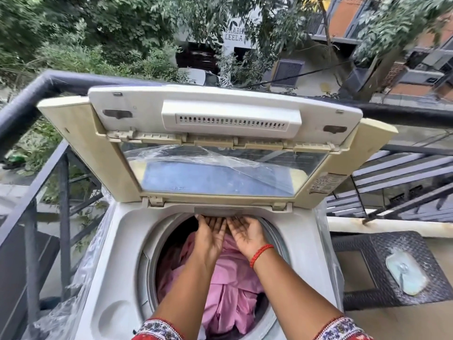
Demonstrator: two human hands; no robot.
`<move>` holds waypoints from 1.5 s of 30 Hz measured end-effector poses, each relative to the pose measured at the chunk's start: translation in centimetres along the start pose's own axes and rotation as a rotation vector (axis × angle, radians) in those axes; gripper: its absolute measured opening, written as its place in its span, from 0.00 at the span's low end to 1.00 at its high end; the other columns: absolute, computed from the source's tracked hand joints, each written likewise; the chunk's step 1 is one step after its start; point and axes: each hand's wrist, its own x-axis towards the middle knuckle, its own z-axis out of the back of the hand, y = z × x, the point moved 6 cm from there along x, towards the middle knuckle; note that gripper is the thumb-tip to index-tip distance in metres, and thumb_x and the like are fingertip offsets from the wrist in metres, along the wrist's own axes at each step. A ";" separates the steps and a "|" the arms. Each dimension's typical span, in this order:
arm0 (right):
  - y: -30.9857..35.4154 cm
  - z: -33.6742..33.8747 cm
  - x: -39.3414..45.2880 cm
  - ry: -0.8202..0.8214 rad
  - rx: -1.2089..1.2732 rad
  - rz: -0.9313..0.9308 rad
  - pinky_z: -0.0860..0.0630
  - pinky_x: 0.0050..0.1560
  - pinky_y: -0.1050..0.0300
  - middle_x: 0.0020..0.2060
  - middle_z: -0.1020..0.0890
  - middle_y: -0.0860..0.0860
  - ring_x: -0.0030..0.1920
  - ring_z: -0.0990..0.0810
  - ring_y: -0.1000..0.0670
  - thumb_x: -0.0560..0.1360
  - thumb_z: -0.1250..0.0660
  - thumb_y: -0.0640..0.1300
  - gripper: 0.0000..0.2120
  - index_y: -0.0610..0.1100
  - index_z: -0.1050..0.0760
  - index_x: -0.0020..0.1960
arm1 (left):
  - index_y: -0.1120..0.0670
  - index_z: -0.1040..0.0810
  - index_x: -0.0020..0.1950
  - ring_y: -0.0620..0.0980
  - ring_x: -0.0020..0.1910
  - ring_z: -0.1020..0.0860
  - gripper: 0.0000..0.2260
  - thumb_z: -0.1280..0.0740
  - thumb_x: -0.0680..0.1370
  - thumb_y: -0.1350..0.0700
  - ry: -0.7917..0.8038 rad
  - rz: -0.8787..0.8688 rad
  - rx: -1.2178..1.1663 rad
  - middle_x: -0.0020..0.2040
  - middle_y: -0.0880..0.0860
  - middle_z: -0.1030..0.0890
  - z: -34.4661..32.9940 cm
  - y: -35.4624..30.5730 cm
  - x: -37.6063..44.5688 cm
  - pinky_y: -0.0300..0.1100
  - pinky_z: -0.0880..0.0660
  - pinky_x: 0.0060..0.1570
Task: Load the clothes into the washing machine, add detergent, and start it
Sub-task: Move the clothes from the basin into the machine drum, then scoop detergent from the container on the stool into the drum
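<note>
**Over the open drum, both hands reach for the back rim**

At the far edge of the drum opening, both hands are stretched out side by side, palms turned up. The left hand (210, 238) has its fingers straight and close together, tips touching the grey panel (219, 211) just under the lid hinge. The right hand (245, 234) sits right beside it, fingers straight and slightly fanned, tips at that same panel; a red thread bracelet (260, 255) circles its wrist. Neither hand is pinching or curling round anything.

Directly beneath the fingers and palms, the pink clothes (230, 288) lie piled inside the drum of the washing machine (117, 278), with a darker piece showing at the left of the heap. Above the fingertips, the lid (215, 148) stands folded open, crinkled clear plastic clinging to its window. Well off to the right of the right hand, a pale pouch (405, 272) lies on a dark woven table (382, 246). Beyond the lid runs a dark railing (31, 94), with trees and buildings behind it.
</note>
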 end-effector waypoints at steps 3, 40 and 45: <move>-0.2 0.3 -0.1 0.028 0.045 -0.004 0.18 0.33 0.49 0.29 0.18 0.41 0.37 0.18 0.43 0.79 0.44 0.37 0.12 0.34 0.27 0.42 | 0.61 0.40 0.75 0.55 0.72 0.33 0.29 0.48 0.81 0.42 0.009 0.013 -0.020 0.73 0.60 0.34 0.3 0.0 0.4 0.47 0.34 0.69; -3.3 3.7 -1.6 -0.051 0.026 0.035 0.20 0.27 0.56 0.45 0.22 0.37 0.44 0.21 0.41 0.81 0.40 0.44 0.12 0.34 0.28 0.49 | 0.66 0.31 0.61 0.50 0.43 0.20 0.18 0.38 0.81 0.52 -0.006 -0.060 0.423 0.52 0.62 0.21 5.3 -0.2 -2.1 0.36 0.20 0.37; -4.0 3.9 -2.6 -0.054 0.006 0.034 0.18 0.32 0.52 0.45 0.21 0.37 0.46 0.20 0.40 0.81 0.39 0.46 0.13 0.34 0.28 0.50 | 0.65 0.28 0.57 0.53 0.42 0.19 0.19 0.35 0.79 0.49 -0.031 -0.047 0.489 0.46 0.61 0.20 6.0 -0.7 -2.6 0.38 0.20 0.37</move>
